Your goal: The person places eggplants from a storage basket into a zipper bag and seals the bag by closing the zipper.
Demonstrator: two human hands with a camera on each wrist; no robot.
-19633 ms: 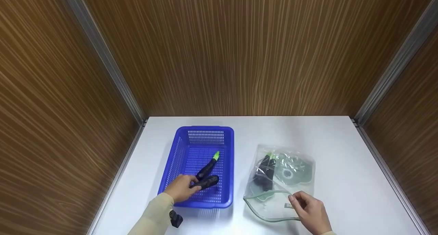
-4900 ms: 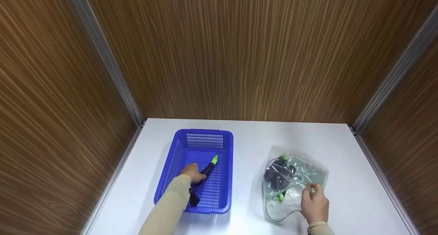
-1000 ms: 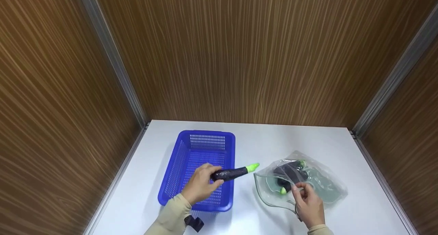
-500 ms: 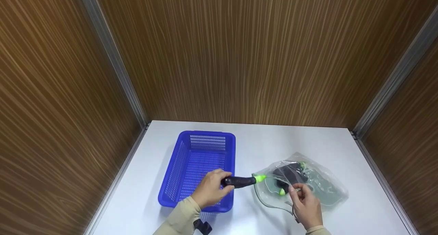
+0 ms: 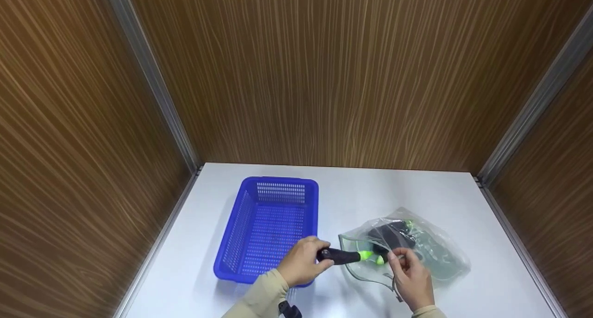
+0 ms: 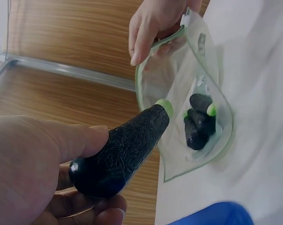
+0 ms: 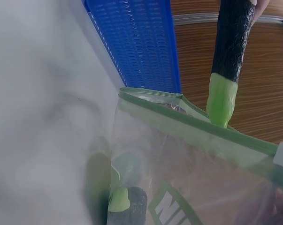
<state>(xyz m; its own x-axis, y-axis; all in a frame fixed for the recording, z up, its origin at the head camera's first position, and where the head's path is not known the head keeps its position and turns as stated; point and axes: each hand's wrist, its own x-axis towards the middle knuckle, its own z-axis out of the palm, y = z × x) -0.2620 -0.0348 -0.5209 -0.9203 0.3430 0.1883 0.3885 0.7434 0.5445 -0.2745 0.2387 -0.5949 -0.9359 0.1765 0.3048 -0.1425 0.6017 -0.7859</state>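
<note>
My left hand (image 5: 303, 262) grips a dark eggplant (image 5: 342, 257) by its thick end, between thumb and fingers. Its green stem end points right, at the mouth of a clear zip bag (image 5: 444, 257). In the right wrist view that green end overlaps the bag's green-edged rim (image 7: 197, 123). My right hand (image 5: 412, 278) pinches the rim of the bag, whose mouth gapes toward the left hand. Several dark eggplants (image 6: 200, 124) with green ends lie inside the bag, seen through the mouth in the left wrist view.
A blue perforated basket (image 5: 312, 216) stands on the white table (image 5: 352, 188), left of the bag and just behind the left wrist. Wood-patterned panels (image 5: 296, 77) with metal corner rails (image 5: 153, 81) enclose the back and sides.
Two eggplants lay in the basket at first, then one, which my left hand has lifted out and carried right to the bag's mouth. The right hand keeps its pinch on the bag.
</note>
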